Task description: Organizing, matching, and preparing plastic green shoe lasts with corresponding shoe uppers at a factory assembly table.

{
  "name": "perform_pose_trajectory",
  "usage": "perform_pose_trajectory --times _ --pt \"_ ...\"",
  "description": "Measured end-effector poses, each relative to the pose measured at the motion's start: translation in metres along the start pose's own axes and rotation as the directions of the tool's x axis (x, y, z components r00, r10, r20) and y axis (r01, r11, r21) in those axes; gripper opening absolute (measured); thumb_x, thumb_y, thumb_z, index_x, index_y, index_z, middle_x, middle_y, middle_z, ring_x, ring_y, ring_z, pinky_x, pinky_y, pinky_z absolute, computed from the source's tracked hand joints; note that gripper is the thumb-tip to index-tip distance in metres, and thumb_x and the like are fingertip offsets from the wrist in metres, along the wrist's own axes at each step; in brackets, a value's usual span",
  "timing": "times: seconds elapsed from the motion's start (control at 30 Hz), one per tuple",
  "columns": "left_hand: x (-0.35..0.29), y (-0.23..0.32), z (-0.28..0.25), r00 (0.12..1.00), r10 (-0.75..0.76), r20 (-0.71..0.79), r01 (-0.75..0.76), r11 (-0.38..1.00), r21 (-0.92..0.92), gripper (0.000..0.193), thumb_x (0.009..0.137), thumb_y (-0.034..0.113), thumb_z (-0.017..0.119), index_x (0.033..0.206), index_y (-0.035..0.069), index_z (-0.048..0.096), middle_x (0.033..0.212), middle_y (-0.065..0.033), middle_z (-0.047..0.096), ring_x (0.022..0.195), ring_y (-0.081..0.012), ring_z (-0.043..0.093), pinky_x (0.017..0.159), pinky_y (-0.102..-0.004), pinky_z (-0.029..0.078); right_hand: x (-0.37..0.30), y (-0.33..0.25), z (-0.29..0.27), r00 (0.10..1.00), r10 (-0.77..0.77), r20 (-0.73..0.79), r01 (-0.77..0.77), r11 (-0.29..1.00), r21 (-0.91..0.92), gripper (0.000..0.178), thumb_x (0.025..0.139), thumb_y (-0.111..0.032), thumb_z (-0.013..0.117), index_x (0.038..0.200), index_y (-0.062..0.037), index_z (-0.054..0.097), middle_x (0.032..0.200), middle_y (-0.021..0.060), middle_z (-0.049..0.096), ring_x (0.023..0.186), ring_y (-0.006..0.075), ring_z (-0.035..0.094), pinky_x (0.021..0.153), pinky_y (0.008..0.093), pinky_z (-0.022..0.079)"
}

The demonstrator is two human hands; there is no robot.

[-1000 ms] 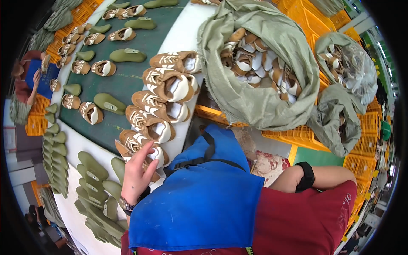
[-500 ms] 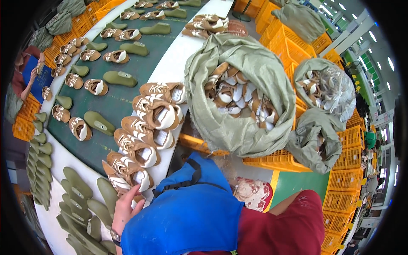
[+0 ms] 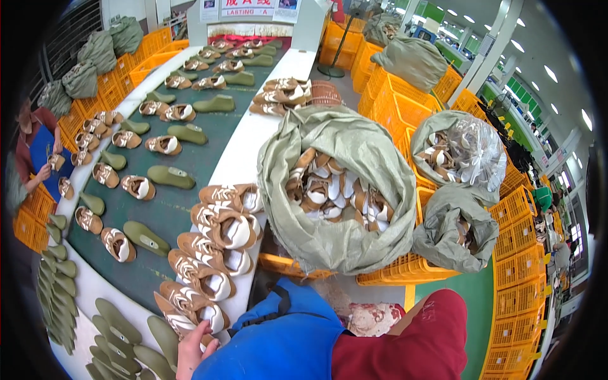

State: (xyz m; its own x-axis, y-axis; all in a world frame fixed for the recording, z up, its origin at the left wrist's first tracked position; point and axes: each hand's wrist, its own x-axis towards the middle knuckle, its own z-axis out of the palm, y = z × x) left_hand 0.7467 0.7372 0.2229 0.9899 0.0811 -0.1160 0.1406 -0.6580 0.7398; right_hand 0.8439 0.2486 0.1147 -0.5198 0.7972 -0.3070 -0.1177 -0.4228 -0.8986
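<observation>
Head view shows a long green tabletop carrying shoe uppers and green lasts. A big open sack of uppers sits on orange crates. Near the edge, a row of brown uppers overhangs. The left hand rests its fingers, loosely spread, on the nearest upper, gripping nothing; a nudge could tip it off. The right hand is hidden.

bright overhead light, sharp, fisheye-bent edges

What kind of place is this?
Most likely a shoe factory floor: rows of unfinished shoes and green lasts on a long belt, sacks of uppers, and stacked orange crates.
</observation>
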Motion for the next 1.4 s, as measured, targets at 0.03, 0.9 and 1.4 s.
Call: perform_pose_trajectory --times 0.03,0.9,1.4 --pt "-0.001 0.000 0.000 1.000 -0.018 0.001 0.018 1.000 -0.015 0.047 0.074 0.007 0.067 0.118 -0.001 0.052 0.091 -0.0168 0.064 0.087 -0.0291 0.063 0.079 -0.0350 0.047 0.000 0.000 -0.005 1.000 0.007 -0.009 -0.006 1.000 0.015 0.026 0.085 -0.016 0.060 0.102 0.0038 0.061 0.091 0.0098 0.067 0.083 0.0180 0.063 0.074 0.0297 0.050" --pt "-0.023 0.020 -0.024 0.950 -0.257 0.177 0.288 0.940 -0.184 0.042 0.082 0.013 0.061 0.123 0.005 0.052 0.094 -0.0128 0.062 0.086 -0.0198 0.058 0.078 -0.0292 0.046 0.046 -0.018 -0.093 0.994 0.099 0.051 -0.111 0.811 0.575 0.024 0.087 -0.013 0.057 0.103 0.0039 0.062 0.092 0.0103 0.068 0.083 0.0154 0.064 0.074 0.0276 0.051" --pt "-0.049 -0.024 -0.030 0.934 -0.352 0.050 0.355 0.910 -0.216 0.040 0.081 0.012 0.062 0.120 0.005 0.054 0.093 -0.0133 0.063 0.085 -0.0215 0.059 0.078 -0.0302 0.046 0.053 -0.077 -0.123 0.947 0.254 0.194 -0.313 0.864 0.395 0.034 0.079 -0.016 0.062 0.051 -0.0116 0.043 0.050 -0.0107 0.038 0.043 0.0032 0.031 0.041 0.0232 0.026"
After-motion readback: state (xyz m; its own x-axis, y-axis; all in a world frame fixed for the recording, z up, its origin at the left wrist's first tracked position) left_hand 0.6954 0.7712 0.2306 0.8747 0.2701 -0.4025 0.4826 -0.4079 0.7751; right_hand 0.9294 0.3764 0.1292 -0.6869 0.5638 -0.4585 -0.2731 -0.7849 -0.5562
